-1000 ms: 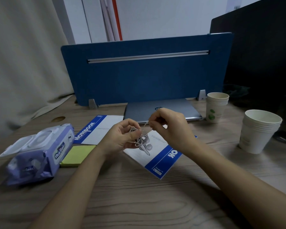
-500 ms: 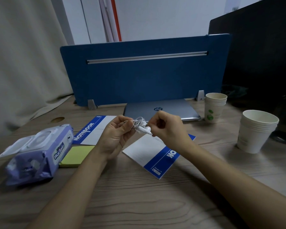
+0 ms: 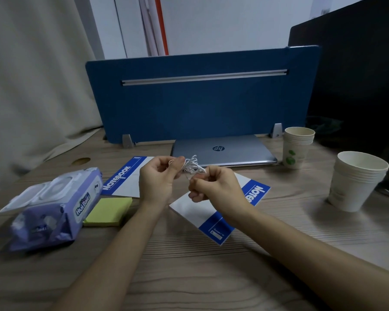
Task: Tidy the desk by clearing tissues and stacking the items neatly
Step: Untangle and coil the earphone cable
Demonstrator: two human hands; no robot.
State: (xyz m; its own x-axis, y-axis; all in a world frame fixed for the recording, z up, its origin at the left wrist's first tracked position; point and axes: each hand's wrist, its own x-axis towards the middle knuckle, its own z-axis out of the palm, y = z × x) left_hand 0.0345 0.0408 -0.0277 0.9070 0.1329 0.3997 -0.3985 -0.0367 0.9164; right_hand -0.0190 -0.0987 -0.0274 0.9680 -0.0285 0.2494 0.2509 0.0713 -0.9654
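My left hand [image 3: 157,180] and my right hand [image 3: 213,187] are raised above the desk, close together, each pinching a small bundle of coiled white earphone cable [image 3: 192,166] between them. Below the hands two blue-and-white notebooks lie flat: one [image 3: 126,176] to the left, one [image 3: 211,212] angled under my right wrist. A yellow sticky-note pad [image 3: 109,212] sits beside a purple wet-wipe pack [image 3: 52,207] at the left. A shut grey laptop [image 3: 231,151] lies behind the hands.
Two stacks of paper cups stand at the right: a small one [image 3: 298,147] and a larger white one [image 3: 357,180]. A blue divider panel [image 3: 200,102] closes the back of the wooden desk [image 3: 189,277]. A curtain hangs at the left, dark equipment at the far right.
The loose earphone cable that hung between my hands is now gathered into a tighter bundle. My right hand has dropped lower and curled in; my left hand keeps its pinch on the coil.
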